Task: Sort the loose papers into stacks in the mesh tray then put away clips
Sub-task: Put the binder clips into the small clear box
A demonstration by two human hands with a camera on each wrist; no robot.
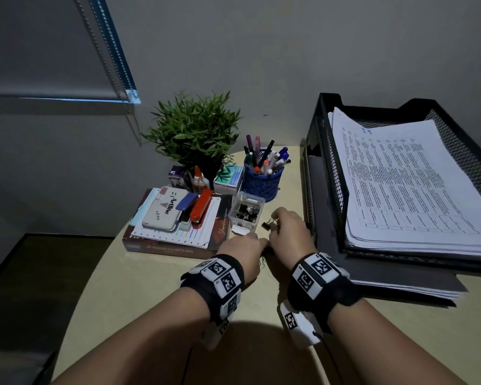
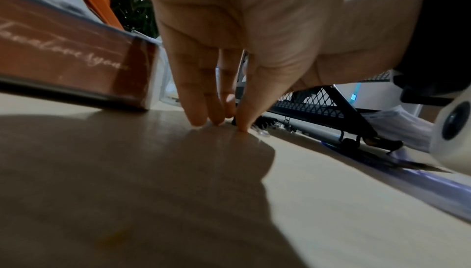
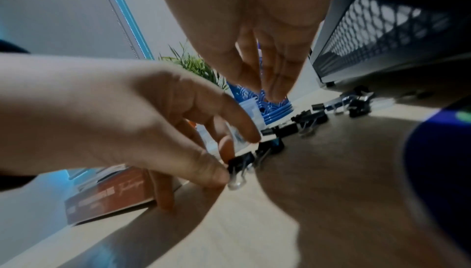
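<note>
Left hand (image 3: 132,123) pinches one clip (image 3: 241,163) off the table (image 1: 139,295), thumb and fingertips closed on it. Clip box (image 1: 246,211) stands near, at 12 o'clock from it. Right hand (image 1: 288,232), fingers loosely curled, holds a clip (image 1: 267,225). More clips (image 3: 311,119) trail to 2 o'clock, toward the tray (image 1: 328,173).

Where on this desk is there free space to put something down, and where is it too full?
Bare desk lies near the front edge, left of the left hand and in front of the brown book. Crowded: the strip between the clear clip box and the mesh tray, where the right hand works among loose binder clips.
</note>
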